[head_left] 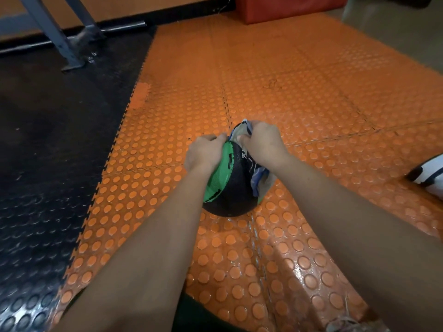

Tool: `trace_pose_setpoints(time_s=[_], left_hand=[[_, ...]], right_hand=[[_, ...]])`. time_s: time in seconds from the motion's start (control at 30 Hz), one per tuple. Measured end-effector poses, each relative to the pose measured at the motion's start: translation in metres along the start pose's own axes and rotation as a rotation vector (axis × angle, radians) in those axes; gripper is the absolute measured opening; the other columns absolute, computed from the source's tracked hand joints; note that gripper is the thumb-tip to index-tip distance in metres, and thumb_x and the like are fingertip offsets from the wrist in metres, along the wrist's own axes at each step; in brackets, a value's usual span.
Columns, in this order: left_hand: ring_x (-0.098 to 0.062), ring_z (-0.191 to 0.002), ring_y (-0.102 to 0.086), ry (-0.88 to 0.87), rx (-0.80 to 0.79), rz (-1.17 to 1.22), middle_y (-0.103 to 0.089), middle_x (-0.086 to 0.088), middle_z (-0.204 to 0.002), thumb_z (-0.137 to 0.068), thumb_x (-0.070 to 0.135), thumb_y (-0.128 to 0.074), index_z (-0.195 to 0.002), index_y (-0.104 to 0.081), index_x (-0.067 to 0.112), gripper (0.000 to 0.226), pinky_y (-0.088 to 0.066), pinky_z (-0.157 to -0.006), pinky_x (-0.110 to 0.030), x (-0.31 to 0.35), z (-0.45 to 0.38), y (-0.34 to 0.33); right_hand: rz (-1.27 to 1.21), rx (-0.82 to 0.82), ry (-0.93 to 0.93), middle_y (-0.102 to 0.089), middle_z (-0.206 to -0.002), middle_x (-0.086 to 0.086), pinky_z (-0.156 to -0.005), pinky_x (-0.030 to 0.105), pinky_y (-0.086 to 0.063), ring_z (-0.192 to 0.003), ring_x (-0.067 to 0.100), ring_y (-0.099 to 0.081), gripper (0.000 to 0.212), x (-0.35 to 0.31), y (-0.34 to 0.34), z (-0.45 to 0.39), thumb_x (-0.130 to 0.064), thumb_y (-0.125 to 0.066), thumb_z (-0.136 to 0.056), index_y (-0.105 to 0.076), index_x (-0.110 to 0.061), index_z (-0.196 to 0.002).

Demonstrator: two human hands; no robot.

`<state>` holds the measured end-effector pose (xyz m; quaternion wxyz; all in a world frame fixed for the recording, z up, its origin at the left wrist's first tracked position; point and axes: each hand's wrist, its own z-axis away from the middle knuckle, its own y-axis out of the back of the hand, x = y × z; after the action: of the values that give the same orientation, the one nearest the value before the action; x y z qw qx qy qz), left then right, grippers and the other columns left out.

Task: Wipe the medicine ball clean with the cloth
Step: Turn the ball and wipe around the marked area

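Observation:
A black and green medicine ball sits on the orange studded floor mat in front of me. My left hand rests on the ball's upper left side, fingers curved over the top. My right hand grips a bunched blue and grey cloth against the ball's top. One end of the cloth sticks out beyond my fingers at the far side, and the other end hangs down the ball's right side. My forearms hide part of the ball.
Black studded matting lies to the left. A grey metal frame leg stands at the far left, and an orange padded block at the far edge. A white and dark shoe shows at the right edge.

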<state>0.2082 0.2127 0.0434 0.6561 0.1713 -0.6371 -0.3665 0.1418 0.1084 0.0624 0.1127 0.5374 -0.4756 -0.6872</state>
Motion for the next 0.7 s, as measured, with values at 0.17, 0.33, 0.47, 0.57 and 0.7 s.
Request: trace_pose_setpoints(time_s=[0.17, 0.33, 0.47, 0.57, 0.7], left_hand=[[-0.026, -0.108, -0.057, 0.018, 0.009, 0.04, -0.064, -0.001, -0.12, -0.088, 0.056, -0.045, -0.119, -0.063, 0.031, 0.044, -0.046, -0.09, -0.035, -0.003, -0.002, -0.001], [-0.026, -0.106, -0.059, 0.014, 0.01, 0.008, -0.065, 0.0, -0.118, -0.088, 0.057, -0.042, -0.117, -0.063, 0.034, 0.043, -0.047, -0.091, -0.038, -0.005, -0.001, -0.001], [-0.027, -0.108, -0.058, 0.006, 0.014, -0.017, -0.064, 0.001, -0.119, -0.084, 0.062, -0.04, -0.121, -0.061, 0.036, 0.05, -0.048, -0.092, -0.041, -0.004, 0.003, -0.001], [-0.029, -0.106, -0.059, 0.047, 0.018, 0.004, -0.066, -0.003, -0.115, -0.083, 0.06, -0.044, -0.115, -0.065, 0.033, 0.046, -0.047, -0.09, -0.036, -0.003, -0.001, 0.0], [-0.029, -0.096, -0.061, 0.065, -0.012, 0.045, -0.068, -0.009, -0.106, -0.084, 0.051, -0.051, -0.1, -0.071, 0.024, 0.037, -0.045, -0.079, -0.031, 0.0, -0.008, 0.005]], right_hand=[[-0.519, 0.039, -0.012, -0.057, -0.097, -0.006, -0.081, 0.032, -0.047, -0.094, 0.017, -0.057, 0.053, 0.026, -0.002, 0.033, -0.034, -0.079, -0.069, -0.046, -0.021, -0.108], [-0.046, -0.094, 0.273, -0.013, -0.155, -0.015, -0.114, 0.052, -0.001, -0.144, 0.02, 0.001, 0.079, 0.043, -0.025, 0.051, -0.073, -0.037, -0.075, -0.02, -0.039, -0.144], [0.091, 0.009, 0.222, -0.012, -0.155, -0.014, -0.111, 0.054, 0.009, -0.143, 0.018, 0.013, 0.059, 0.029, -0.026, 0.033, -0.06, -0.019, -0.093, -0.024, -0.034, -0.145], [0.079, 0.163, 0.162, -0.043, -0.143, -0.006, -0.113, 0.048, 0.003, -0.144, 0.018, -0.009, 0.052, 0.012, -0.037, 0.036, -0.045, -0.019, -0.098, -0.046, -0.023, -0.136], [0.19, 0.406, 0.255, -0.068, -0.114, 0.001, -0.108, 0.05, -0.014, -0.127, 0.02, -0.046, 0.051, 0.012, -0.063, 0.076, -0.039, -0.03, -0.092, -0.068, -0.01, -0.111]])
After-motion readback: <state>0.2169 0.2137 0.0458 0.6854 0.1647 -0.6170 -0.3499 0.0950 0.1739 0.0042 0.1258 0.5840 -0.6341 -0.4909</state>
